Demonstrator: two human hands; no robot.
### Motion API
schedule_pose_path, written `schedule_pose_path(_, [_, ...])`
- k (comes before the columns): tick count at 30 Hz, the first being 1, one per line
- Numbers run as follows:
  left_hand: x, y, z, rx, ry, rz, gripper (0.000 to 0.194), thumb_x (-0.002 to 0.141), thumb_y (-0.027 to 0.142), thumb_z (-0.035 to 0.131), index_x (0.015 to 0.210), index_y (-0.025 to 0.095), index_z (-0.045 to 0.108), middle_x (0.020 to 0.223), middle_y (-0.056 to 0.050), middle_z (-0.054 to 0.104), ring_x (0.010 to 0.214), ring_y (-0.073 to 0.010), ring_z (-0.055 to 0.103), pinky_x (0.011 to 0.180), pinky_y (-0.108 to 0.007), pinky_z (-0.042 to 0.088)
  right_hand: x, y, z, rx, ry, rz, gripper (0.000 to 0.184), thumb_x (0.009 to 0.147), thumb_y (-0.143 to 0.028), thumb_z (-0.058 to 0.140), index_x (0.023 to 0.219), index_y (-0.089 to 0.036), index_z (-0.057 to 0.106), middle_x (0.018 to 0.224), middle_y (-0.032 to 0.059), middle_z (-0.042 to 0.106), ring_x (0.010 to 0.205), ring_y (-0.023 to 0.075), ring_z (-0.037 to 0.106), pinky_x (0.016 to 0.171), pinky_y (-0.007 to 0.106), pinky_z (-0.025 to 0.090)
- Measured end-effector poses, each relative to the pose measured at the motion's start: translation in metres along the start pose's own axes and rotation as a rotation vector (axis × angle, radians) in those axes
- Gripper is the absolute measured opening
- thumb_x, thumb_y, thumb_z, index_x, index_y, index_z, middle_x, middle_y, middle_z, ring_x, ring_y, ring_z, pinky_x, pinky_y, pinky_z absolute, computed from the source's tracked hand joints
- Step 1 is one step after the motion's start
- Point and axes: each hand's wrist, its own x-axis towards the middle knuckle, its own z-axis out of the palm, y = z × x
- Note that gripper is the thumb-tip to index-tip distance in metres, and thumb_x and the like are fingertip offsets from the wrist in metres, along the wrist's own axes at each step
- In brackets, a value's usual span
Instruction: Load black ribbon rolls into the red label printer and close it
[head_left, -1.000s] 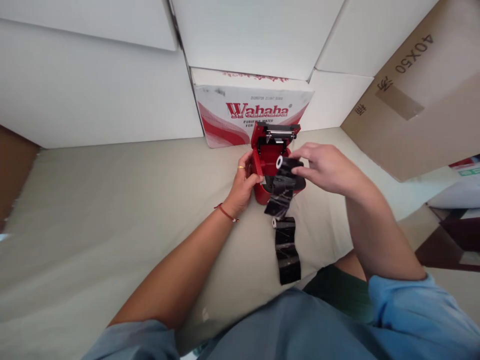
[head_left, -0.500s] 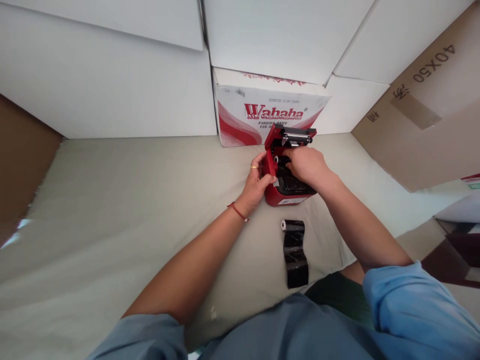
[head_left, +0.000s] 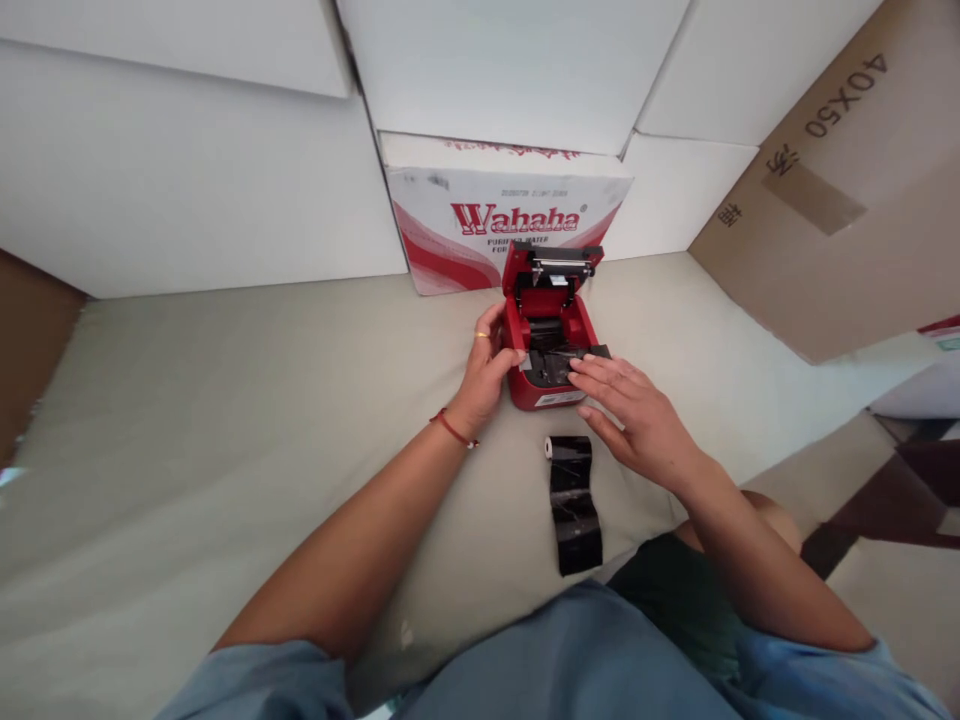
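Note:
A red label printer [head_left: 551,398] stands on the cloth-covered surface with its lid [head_left: 559,262] tilted up and back. Inside it lies a black ribbon roll [head_left: 546,332], its film drawn forward over the black front part. My left hand [head_left: 489,370] grips the printer's left side, thumb on the top edge and fingers along the outer wall. My right hand [head_left: 634,410] is open at the front right of the printer, fingers stretched out, their tips at the black film. Nearer to me lies a second black ribbon roll [head_left: 574,500], partly unrolled toward me.
A white and red Wahaha carton [head_left: 517,220] stands right behind the printer, close to its raised lid. Large white boxes [head_left: 225,190] form a wall at the back. A brown carton [head_left: 825,200] leans in at the right. Pale cloth [head_left: 300,400] covers the surface.
My right hand has come out of the printer's inside toward the front right, and its fingers have straightened. The left hand keeps its hold on the printer. The view has shifted slightly.

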Motion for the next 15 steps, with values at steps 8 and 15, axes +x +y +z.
schedule_pose_path(8, [-0.038,0.057,0.019,0.820,-0.002,0.696,0.039,0.104,0.039,0.065,0.141,0.030,0.072,0.137,-0.010,0.076,0.146,-0.0341,0.067,0.130,-0.060,0.046,-0.002,0.011,0.005,0.035,-0.023,-0.003,0.043,0.118,-0.030,0.058,0.158,-0.027,0.071,0.164,0.0118,0.073,0.157,0.0275,0.066,0.138,0.059,0.047])
schedule_pose_path(15, [-0.043,0.061,0.029,1.048,-0.108,0.861,0.031,0.102,0.019,0.069,0.129,0.027,0.081,0.107,-0.006,0.086,0.113,-0.0262,0.076,0.111,-0.047,0.049,0.033,0.025,-0.018,0.186,0.215,0.019,0.033,0.120,-0.040,0.055,0.135,-0.030,0.083,0.145,0.0086,0.085,0.139,0.0259,0.079,0.126,0.050,0.058])
